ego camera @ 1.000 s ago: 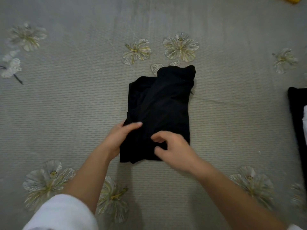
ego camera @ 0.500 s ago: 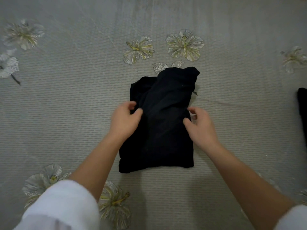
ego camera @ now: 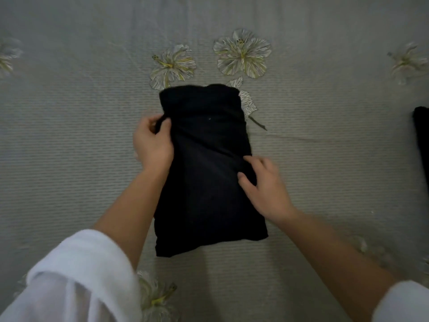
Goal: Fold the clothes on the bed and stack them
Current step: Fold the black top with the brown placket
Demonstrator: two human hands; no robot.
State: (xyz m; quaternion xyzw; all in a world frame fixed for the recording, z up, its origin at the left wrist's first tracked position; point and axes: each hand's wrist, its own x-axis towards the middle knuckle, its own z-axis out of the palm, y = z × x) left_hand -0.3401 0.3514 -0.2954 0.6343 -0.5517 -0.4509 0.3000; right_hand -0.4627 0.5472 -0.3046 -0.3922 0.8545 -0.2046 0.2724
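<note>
Head view of 2 bare hands at a folded black garment (ego camera: 209, 194), which lies flat in the middle of the bed's grey bedspread (ego camera: 69, 140). Nearest, 2 white sleeves (ego camera: 76, 275) frame the forearms. The garment's near end lies squared and untouched. At its right edge the right hand (ego camera: 264, 189) curls thumb and fingers onto the cloth, apparently pinching a ridge of it. Farther along, at the left edge, the left hand (ego camera: 152, 142) pinches a small tuck. Holding opposite edges probably serves to square the bundle, or to lift it without its layers slipping. Beyond the far end lie 2 printed flowers (ego camera: 242, 54). At the right margin a second dark cloth (ego camera: 421, 135), cut by the frame, likely marks the stack.
</note>
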